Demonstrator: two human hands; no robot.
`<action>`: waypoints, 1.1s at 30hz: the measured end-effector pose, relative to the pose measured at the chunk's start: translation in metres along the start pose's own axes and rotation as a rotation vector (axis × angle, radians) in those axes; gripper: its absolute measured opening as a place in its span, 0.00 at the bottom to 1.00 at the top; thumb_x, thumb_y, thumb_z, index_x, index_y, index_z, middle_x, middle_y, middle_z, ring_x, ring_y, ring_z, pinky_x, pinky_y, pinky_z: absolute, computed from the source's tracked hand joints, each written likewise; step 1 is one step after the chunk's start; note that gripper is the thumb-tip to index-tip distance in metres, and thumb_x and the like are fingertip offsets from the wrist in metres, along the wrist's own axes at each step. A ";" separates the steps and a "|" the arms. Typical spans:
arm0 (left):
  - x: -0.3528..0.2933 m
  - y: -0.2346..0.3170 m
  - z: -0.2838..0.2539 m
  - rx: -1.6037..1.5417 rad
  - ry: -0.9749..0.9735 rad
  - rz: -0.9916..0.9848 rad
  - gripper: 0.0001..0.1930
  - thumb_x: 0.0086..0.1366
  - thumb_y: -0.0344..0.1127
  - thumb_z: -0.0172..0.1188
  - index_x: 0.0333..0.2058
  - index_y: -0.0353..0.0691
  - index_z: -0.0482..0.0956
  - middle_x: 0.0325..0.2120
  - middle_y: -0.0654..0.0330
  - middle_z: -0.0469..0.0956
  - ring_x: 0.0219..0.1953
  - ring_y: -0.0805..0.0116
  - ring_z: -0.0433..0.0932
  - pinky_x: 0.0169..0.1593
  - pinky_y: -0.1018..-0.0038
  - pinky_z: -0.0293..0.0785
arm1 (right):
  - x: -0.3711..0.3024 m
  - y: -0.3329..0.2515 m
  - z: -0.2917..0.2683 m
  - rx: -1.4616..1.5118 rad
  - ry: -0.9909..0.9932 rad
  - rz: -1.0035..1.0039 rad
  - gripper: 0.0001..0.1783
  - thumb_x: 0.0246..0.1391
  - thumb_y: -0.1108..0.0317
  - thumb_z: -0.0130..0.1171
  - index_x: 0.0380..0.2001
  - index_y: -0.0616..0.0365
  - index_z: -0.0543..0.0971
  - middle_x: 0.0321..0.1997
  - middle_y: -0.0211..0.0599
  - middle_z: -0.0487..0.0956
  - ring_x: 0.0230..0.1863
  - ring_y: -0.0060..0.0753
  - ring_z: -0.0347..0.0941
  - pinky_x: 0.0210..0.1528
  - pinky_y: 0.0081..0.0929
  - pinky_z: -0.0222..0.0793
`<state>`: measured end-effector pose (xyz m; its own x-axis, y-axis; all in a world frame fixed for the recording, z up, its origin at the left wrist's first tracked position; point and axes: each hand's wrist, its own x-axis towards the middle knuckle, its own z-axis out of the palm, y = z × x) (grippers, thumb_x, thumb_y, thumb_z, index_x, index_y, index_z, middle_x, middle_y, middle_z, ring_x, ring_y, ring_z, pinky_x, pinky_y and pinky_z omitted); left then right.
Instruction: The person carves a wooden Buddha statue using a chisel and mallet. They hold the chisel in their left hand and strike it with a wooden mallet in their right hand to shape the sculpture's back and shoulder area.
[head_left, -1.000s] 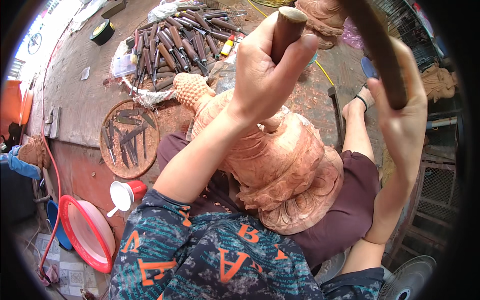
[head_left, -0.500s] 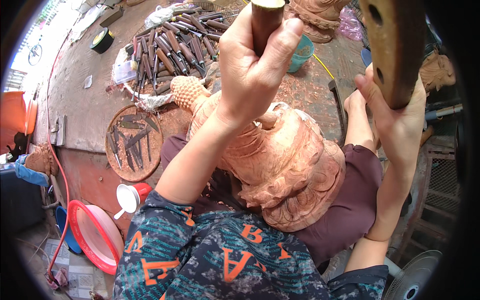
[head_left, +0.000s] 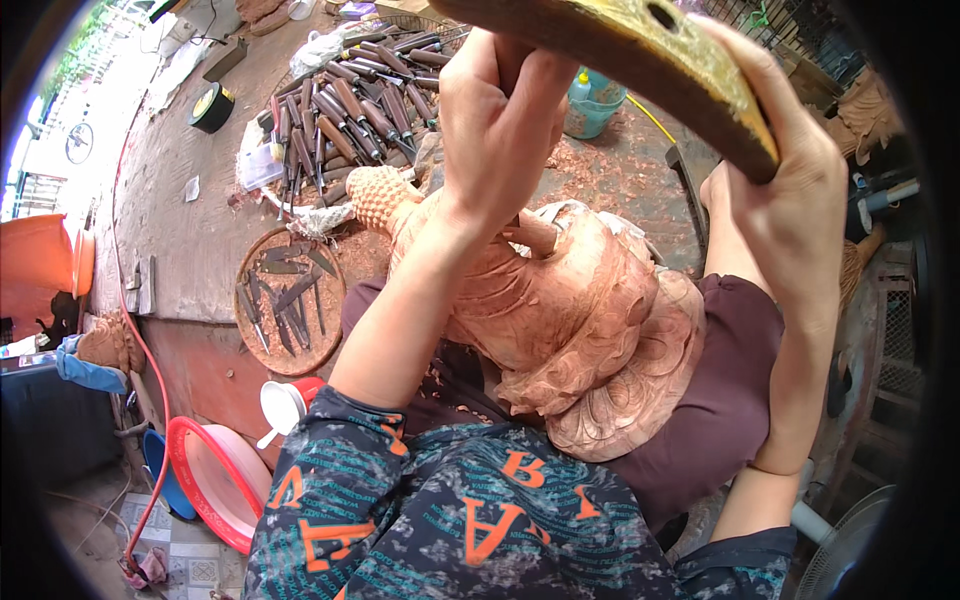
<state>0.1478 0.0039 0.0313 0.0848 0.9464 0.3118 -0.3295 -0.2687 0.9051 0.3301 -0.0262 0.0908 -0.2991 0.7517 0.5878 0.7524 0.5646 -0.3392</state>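
A reddish carved wooden statue (head_left: 560, 330) with a knobbly head lies across my lap, its head toward the upper left. Above its upper body, my left hand (head_left: 500, 150) is wrapped round the dark wooden handle of a chisel (head_left: 512, 62); I cannot make out the blade. My right hand (head_left: 795, 190) grips a thick wooden mallet (head_left: 640, 75), worn yellowish on one face and with a hole in it. The mallet spans the top of the view and covers the chisel's upper end. Whether the two touch cannot be told.
Several brown-handled chisels (head_left: 350, 115) are heaped at the back. A round board (head_left: 335, 345) of knives lies left of the statue. Beyond my left hand stands a teal cup (head_left: 590, 118). Red-rimmed basins (head_left: 185, 470) lean at lower left; a fan (head_left: 855, 560) stands lower right.
My right hand has swung the mallet leftward, from upright at the right to slanting over the chisel's end. My left hand keeps its grip on the chisel. The whole view has shifted slightly.
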 end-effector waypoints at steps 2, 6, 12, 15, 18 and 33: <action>0.003 -0.003 0.007 -0.082 0.071 0.083 0.07 0.62 0.33 0.51 0.30 0.38 0.64 0.10 0.73 0.59 0.09 0.86 0.54 0.12 0.85 0.48 | 0.000 0.017 -0.009 0.058 0.064 0.048 0.24 0.47 0.81 0.54 0.50 0.55 0.69 0.38 0.29 0.77 0.38 0.19 0.72 0.41 0.18 0.66; 0.003 -0.007 0.008 -0.081 0.033 0.140 0.06 0.62 0.33 0.50 0.30 0.38 0.64 0.10 0.73 0.59 0.09 0.86 0.53 0.12 0.86 0.48 | -0.005 0.032 -0.017 0.026 -0.022 0.163 0.21 0.48 0.79 0.56 0.48 0.57 0.70 0.36 0.28 0.77 0.36 0.18 0.72 0.39 0.16 0.66; -0.001 0.004 0.012 0.007 0.046 0.106 0.10 0.63 0.36 0.49 0.25 0.40 0.63 0.09 0.71 0.58 0.08 0.85 0.52 0.11 0.85 0.45 | -0.008 0.032 -0.015 0.036 0.039 0.188 0.25 0.45 0.81 0.56 0.49 0.54 0.70 0.36 0.30 0.76 0.36 0.17 0.70 0.39 0.16 0.66; -0.007 -0.004 0.012 0.039 0.007 0.231 0.11 0.63 0.37 0.49 0.23 0.41 0.62 0.09 0.70 0.57 0.08 0.85 0.51 0.10 0.85 0.44 | -0.010 0.018 -0.022 0.053 -0.097 0.127 0.26 0.45 0.83 0.55 0.51 0.55 0.69 0.39 0.29 0.76 0.38 0.17 0.70 0.40 0.15 0.66; -0.012 -0.003 0.008 -0.064 -0.011 0.234 0.09 0.63 0.36 0.48 0.27 0.40 0.64 0.09 0.70 0.57 0.08 0.85 0.51 0.10 0.85 0.44 | -0.009 0.012 -0.016 0.090 0.030 0.059 0.23 0.46 0.83 0.53 0.48 0.58 0.70 0.38 0.28 0.77 0.37 0.19 0.71 0.40 0.17 0.66; -0.031 -0.007 0.011 -0.016 0.036 0.282 0.12 0.64 0.39 0.47 0.26 0.37 0.64 0.07 0.69 0.55 0.07 0.84 0.51 0.09 0.85 0.43 | -0.007 -0.006 -0.024 -0.168 -0.165 -0.024 0.24 0.38 0.83 0.54 0.43 0.59 0.72 0.42 0.39 0.77 0.46 0.37 0.74 0.45 0.26 0.68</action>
<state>0.1575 -0.0257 0.0180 -0.0461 0.8405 0.5398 -0.3500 -0.5197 0.7794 0.3415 -0.0431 0.1060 -0.3990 0.7922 0.4618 0.8273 0.5282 -0.1913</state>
